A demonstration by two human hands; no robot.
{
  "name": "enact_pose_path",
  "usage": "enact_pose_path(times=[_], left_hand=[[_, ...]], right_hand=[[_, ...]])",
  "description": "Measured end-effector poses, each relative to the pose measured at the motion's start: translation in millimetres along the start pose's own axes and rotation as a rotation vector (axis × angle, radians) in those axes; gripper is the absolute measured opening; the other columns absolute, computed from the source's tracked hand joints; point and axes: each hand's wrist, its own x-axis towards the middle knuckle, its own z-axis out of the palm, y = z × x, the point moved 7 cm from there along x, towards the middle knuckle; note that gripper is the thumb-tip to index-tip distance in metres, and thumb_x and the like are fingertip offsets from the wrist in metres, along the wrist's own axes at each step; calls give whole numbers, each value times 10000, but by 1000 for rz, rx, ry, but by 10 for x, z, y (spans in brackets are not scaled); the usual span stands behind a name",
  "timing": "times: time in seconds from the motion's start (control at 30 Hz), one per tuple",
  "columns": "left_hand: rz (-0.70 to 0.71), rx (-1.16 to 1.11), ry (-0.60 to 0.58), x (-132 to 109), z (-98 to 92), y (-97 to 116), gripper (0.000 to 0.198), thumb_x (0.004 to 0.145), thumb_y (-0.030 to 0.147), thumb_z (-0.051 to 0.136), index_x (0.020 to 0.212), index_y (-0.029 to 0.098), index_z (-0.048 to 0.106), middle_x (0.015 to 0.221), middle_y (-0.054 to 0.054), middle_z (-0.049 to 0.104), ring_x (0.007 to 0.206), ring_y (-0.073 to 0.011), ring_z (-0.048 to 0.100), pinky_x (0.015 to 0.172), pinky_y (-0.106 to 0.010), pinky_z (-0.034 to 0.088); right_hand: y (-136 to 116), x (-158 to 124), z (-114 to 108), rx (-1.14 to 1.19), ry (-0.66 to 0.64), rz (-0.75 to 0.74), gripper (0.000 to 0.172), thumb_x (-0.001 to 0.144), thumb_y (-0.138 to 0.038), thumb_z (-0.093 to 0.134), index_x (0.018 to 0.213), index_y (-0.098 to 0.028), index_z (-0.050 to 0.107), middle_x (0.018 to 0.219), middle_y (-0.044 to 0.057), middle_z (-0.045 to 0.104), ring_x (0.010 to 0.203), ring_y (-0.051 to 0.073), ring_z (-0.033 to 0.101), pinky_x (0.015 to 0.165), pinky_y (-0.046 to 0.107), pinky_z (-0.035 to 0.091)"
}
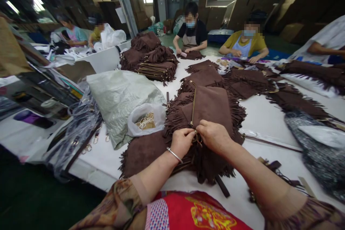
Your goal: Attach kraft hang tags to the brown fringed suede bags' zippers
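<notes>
A dark brown fringed bag (212, 104) with a gold zipper (193, 106) lies on similar bags in front of me. My left hand (183, 143) is closed in a pinch at the zipper's lower end. Beside it, my right hand (214, 136) also pinches the bag's edge there, thumb and fingertips together. Gold metal hardware (198, 139) shows just below and between my fingertips; the exact part pinched is hidden. Fringe hangs below my hands, and a dark strap end (222, 186) lies under it on the white table (265, 165).
Left of the bags are a plastic bag of white strings (146, 118), a pale green sack (121, 97) and plastic-wrapped straps (81, 125). A stack of brown bags (151, 57) stands farther back. Co-workers sit across the table, one person (191, 30) handling a brown piece.
</notes>
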Motion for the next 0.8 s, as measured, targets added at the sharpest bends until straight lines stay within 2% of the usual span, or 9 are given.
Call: enact_pose_path(times=[0.17, 0.33, 0.47, 0.57, 0.7, 0.8], left_hand=[[248, 199, 66, -6, -38, 123, 158, 838, 266, 637, 850, 181, 770, 820, -61, 747, 758, -176, 663, 732, -289, 513], [385, 366, 112, -47, -42, 256, 163, 825, 186, 599, 731, 165, 730, 725, -54, 696, 706, -154, 613, 715, -267, 467], [310, 343, 137, -44, -88, 219, 158, 792, 155, 583, 691, 163, 704, 694, -32, 675, 660, -135, 595, 669, -245, 456], [221, 263, 110, -43, -109, 128, 152, 800, 182, 589, 739, 158, 726, 725, -35, 704, 662, -138, 616, 666, -246, 475], [150, 148, 25, -38, -71, 41, 176, 832, 252, 617, 884, 169, 763, 822, -49, 753, 712, -160, 663, 696, -268, 515], [131, 139, 17, -21, -50, 41, 167, 827, 238, 635, 906, 178, 770, 847, -49, 766, 743, -173, 686, 730, -285, 529]], right_hand=[[-28, 43, 61, -3, -9, 4, 182, 897, -175, 470, 830, -198, 638, 854, 44, 624, 738, 167, 593, 578, 283, 322], [4, -9, 147, 57, 26, 43, 204, 919, -199, 456, 820, -202, 635, 842, 30, 616, 744, 158, 595, 605, 284, 333], [48, -37, 166, 150, 49, 65, 257, 960, -258, 429, 852, -211, 657, 841, 19, 615, 752, 140, 594, 634, 264, 349], [57, -38, 147, 183, 55, 67, 259, 962, -275, 434, 862, -210, 665, 845, 18, 618, 764, 135, 590, 648, 253, 352], [16, -20, 131, 123, 25, 39, 254, 950, -258, 442, 834, -204, 661, 830, 27, 619, 732, 138, 576, 613, 259, 329], [-17, -6, 139, 71, 14, 15, 205, 915, -210, 473, 816, -199, 652, 829, 31, 624, 725, 143, 572, 583, 268, 305]])
